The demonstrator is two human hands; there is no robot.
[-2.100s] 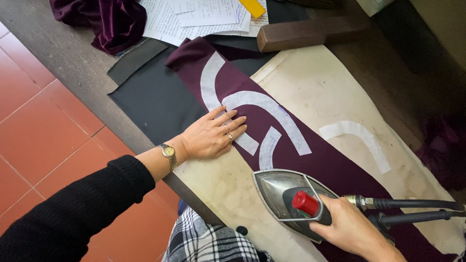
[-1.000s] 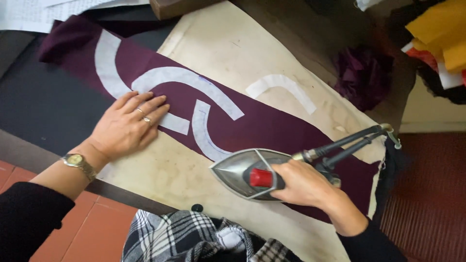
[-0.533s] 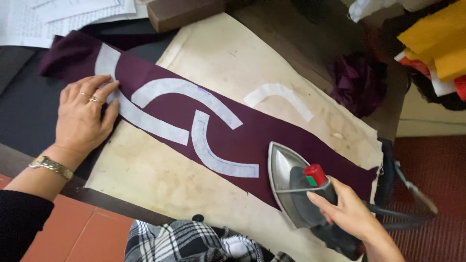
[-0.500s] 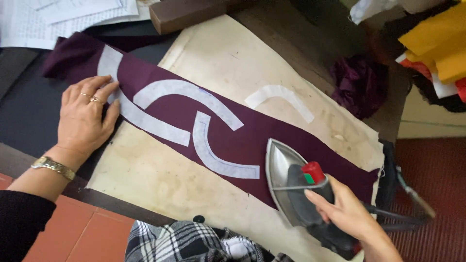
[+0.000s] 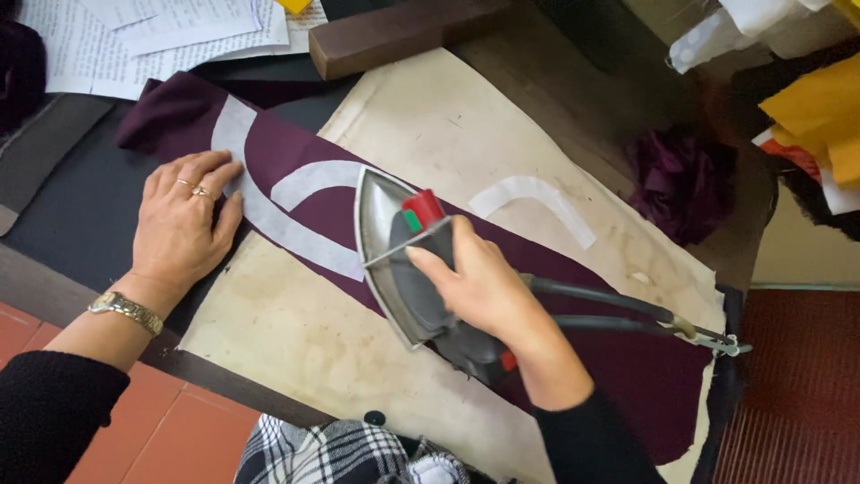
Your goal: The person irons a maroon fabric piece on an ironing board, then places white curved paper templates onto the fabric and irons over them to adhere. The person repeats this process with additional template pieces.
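Observation:
A long strip of dark purple fabric [image 5: 309,202] lies across a stained cream pressing cloth [image 5: 430,125] on the table. White curved interfacing pieces [image 5: 296,229] sit on the strip, and another curved piece [image 5: 530,195] lies further right. My left hand [image 5: 184,224] presses flat on the strip's left end, fingers spread, with rings and a gold watch. My right hand [image 5: 484,287] grips the handle of a metal iron [image 5: 390,246] with a red knob. The iron rests on the middle of the strip and covers part of the white pieces.
The iron's cord [image 5: 627,309] trails right toward the table edge. A brown wooden block [image 5: 403,34] and printed papers [image 5: 152,36] lie at the back. Crumpled purple cloth [image 5: 685,179] and yellow cloth [image 5: 820,116] sit at the right. Black fabric [image 5: 63,193] lies at the left.
My right hand has slid the iron leftward along the purple strip, from its right end to its middle. My left hand stays pressed on the left end.

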